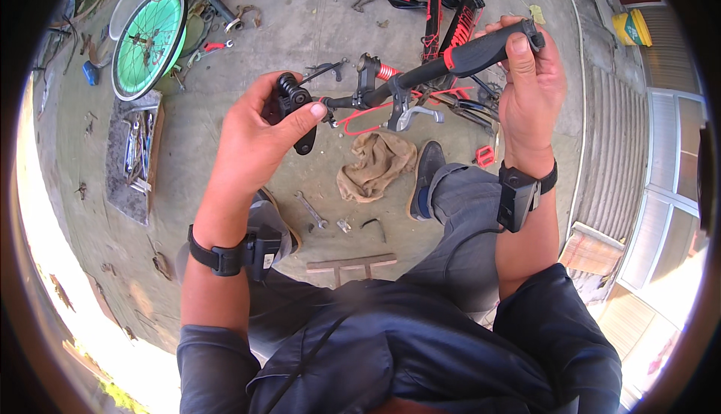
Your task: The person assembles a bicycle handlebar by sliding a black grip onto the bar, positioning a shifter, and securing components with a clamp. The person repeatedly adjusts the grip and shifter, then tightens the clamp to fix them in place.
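A black bicycle handlebar point(424, 74) is held up between my two hands. My right hand point(533, 87) is closed around the end of its black grip point(481, 53), the thumb pressed along it. My left hand point(259, 125) is closed on the other end, where a black part with a ribbed round end point(297, 104) shows by the thumb; its exact kind is unclear. A silver brake lever point(420, 116) and red cable point(364, 125) hang from the bar. A black stem point(367, 76) with a red ribbed piece point(387, 72) sits near the middle.
Beyond the handlebar lies a black-and-red bicycle frame point(443, 19). At left are a green-and-white wheel point(146, 42) and a tool tray point(139, 151). A brown cloth point(378, 166), a wrench point(310, 210) and a red pedal point(485, 156) lie near my feet. A yellow bucket point(631, 28) stands at right.
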`<state>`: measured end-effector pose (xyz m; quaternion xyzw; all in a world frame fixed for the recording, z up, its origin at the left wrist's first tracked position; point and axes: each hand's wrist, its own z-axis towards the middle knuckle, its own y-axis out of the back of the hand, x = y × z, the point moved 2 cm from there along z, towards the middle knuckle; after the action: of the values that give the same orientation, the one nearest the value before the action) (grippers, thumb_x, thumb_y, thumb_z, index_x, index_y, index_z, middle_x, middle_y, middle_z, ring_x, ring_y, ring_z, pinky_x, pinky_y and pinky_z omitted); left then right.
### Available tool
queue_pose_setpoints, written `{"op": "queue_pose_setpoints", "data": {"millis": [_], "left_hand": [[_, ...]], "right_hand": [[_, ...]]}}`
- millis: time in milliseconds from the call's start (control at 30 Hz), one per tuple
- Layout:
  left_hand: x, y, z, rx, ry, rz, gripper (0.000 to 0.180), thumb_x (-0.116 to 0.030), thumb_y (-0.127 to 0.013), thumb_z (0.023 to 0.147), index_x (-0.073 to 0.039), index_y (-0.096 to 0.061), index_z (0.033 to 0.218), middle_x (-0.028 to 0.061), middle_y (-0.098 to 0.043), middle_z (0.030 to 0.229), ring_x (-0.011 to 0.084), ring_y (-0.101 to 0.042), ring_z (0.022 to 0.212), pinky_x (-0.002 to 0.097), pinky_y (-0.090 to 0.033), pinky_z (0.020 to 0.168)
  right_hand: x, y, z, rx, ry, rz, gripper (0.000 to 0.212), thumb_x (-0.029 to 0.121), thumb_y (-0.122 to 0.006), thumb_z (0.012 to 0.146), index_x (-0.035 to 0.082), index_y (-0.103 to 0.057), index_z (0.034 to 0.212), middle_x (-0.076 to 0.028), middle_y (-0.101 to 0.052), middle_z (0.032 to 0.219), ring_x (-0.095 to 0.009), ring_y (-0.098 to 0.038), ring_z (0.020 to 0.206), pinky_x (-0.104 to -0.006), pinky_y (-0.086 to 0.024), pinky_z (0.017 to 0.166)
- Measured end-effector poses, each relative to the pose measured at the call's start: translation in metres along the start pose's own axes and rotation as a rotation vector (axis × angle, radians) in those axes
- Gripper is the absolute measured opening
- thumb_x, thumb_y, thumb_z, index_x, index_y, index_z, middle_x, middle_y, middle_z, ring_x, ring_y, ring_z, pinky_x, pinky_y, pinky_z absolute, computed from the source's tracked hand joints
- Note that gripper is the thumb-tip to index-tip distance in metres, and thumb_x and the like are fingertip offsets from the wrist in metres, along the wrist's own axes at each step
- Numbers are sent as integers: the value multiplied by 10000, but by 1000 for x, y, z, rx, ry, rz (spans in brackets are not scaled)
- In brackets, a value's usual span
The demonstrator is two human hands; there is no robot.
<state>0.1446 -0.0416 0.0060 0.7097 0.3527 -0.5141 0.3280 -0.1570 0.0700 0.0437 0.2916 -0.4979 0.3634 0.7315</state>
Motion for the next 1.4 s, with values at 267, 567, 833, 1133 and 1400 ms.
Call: {"op": "queue_pose_setpoints", "data": {"millis": [267, 567, 833, 1133, 1400], "left_hand": [[2, 10, -5, -12, 2, -41, 476, -189, -855, 872, 29, -627, 1229, 2, -672, 916, 59, -605, 803, 222, -497, 711], [4, 16, -8, -23, 3, -34, 493, -200, -858, 868, 32, -625, 1235, 9, -671, 922, 67, -612, 809, 226, -499, 714], [3, 15, -9, -33, 5, -13, 485, -199, -857, 869, 28, -630, 1233, 8, -671, 918, 65, -610, 799, 227, -501, 709], [3, 16, -11, 20, 23, 41, 505, -212, -814, 911, 33, -591, 1292, 24, -682, 939, 90, -628, 857, 247, -503, 783], [6, 15, -10, -22, -5, 3, 499, -235, -868, 859, 27, -635, 1215, -3, -664, 907, 62, -591, 793, 233, -503, 697]], "right_hand": [[2, -6, 4, -62, 7, 86, 336, 257, -679, 1023, -22, -644, 1207, -95, -706, 1057, -173, -668, 970, -319, -518, 909], [4, -4, 10, 17, 13, 132, 344, 246, -671, 1027, -35, -640, 1223, -119, -720, 1061, -211, -701, 971, -359, -561, 904], [4, -5, 10, -21, -29, 128, 330, 232, -702, 1010, -25, -650, 1209, -90, -720, 1046, -166, -685, 954, -326, -562, 889], [-3, -5, 11, -145, -1, -13, 311, 240, -681, 1023, -16, -638, 1195, -121, -707, 1049, -201, -682, 978, -349, -549, 875], [11, 0, 13, 53, -31, 143, 370, 247, -680, 1020, -55, -630, 1228, -162, -726, 1081, -245, -717, 1004, -368, -572, 931]]}}
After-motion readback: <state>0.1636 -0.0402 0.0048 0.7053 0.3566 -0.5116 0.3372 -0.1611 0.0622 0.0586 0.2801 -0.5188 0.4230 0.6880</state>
